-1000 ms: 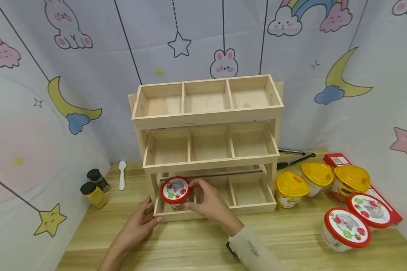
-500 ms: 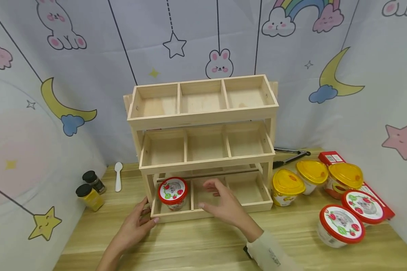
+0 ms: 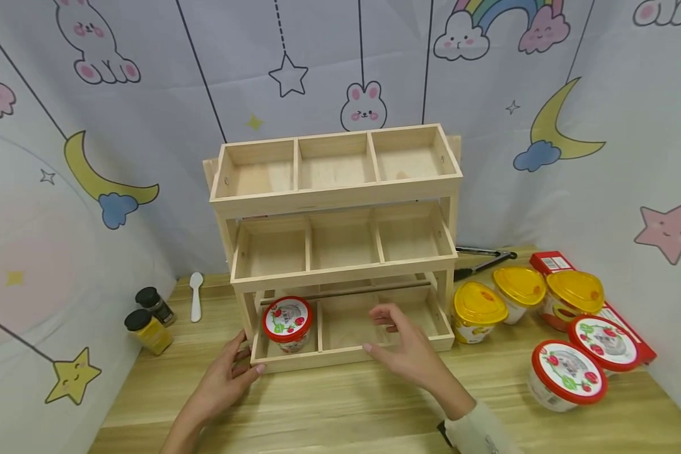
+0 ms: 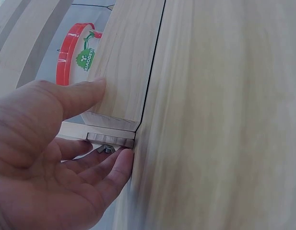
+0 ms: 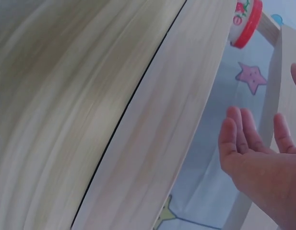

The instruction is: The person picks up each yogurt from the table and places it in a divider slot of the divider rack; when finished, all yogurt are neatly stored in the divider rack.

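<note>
A three-tier wooden shelf [image 3: 340,202] stands at the middle of the table, each tier split into three compartments. In the lowest tier's left compartment sits a round tub with a red-rimmed strawberry lid [image 3: 287,320]. My left hand [image 3: 222,381] grips that tier's front left corner. In the left wrist view, the left thumb [image 4: 88,96] rests on the front board, with the fingers bent round the side by a wing nut [image 4: 106,149]. My right hand [image 3: 411,353] holds nothing; its fingers are spread and relaxed over the lowest tier's right part.
On the right stand several yellow-lidded tubs [image 3: 479,302], two more strawberry-lidded tubs [image 3: 569,372], a red box [image 3: 553,261] and black-handled tongs [image 3: 488,265]. A white spoon [image 3: 196,296] and two dark-capped jars [image 3: 150,331] lie at left. Patterned cloth [image 3: 318,63] hangs behind.
My right hand has let go of the strawberry-lidded tub and moved right along the lowest tier. The tub stays in the left compartment. My left hand keeps its place on the corner.
</note>
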`<state>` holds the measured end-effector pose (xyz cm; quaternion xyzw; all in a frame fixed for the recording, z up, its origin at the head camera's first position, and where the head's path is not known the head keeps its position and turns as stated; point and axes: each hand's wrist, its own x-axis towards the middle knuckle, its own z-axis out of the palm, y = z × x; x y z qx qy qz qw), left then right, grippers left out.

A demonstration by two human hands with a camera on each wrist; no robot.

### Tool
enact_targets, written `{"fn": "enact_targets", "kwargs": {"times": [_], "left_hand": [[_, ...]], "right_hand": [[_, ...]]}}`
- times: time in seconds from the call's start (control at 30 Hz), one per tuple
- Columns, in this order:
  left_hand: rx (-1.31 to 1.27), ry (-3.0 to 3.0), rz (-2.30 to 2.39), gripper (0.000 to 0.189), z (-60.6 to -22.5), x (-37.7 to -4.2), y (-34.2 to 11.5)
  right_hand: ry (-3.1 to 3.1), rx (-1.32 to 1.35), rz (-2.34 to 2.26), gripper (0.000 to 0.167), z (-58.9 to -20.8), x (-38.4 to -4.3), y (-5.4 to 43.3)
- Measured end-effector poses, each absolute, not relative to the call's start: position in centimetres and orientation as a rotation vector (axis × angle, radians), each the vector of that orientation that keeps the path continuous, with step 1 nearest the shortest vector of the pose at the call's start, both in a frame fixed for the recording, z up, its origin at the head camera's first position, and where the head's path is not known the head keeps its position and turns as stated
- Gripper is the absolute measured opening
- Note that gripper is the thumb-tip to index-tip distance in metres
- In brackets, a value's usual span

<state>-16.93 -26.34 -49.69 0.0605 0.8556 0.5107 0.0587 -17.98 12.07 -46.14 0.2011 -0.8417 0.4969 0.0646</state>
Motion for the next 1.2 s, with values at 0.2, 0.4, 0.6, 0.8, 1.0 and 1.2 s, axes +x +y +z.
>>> {"fn": "enact_targets", "kwargs": {"times": [0.2,0.4,0.6,0.8,1.0,1.2], "left_hand": [[0.193,2.579,1.567,0.091,-49.6,-16.9,-26.4],[0.188,2.576,1.571,0.092,-49.6,-16.9,-26.3],[0.174,2.571,1.574,0.091,-49.7,-16.8,-26.3],[0.182,2.566,1.586,0.091,-49.7,-16.9,-26.3],[0.202,2.584,1.576,0.091,-49.7,-16.9,-26.4],[0.187,2.574,1.586,0.091,-49.7,-16.8,-26.4]], "right_hand": [[-2.53,0.592,1.382,0.057,-46.1,-17.3,13.5],[-2.501,0.579,1.326,0.055,-45.9,-16.4,15.2],[-2.489,0.53,1.271,0.051,-45.8,-15.2,16.9],[-2.502,0.453,1.242,0.053,-46.2,-13.9,18.6],[-2.534,0.356,1.15,0.054,-46.4,-12.5,19.9],[-2.498,0.313,1.114,0.057,-46.5,-11.3,21.2]]}}
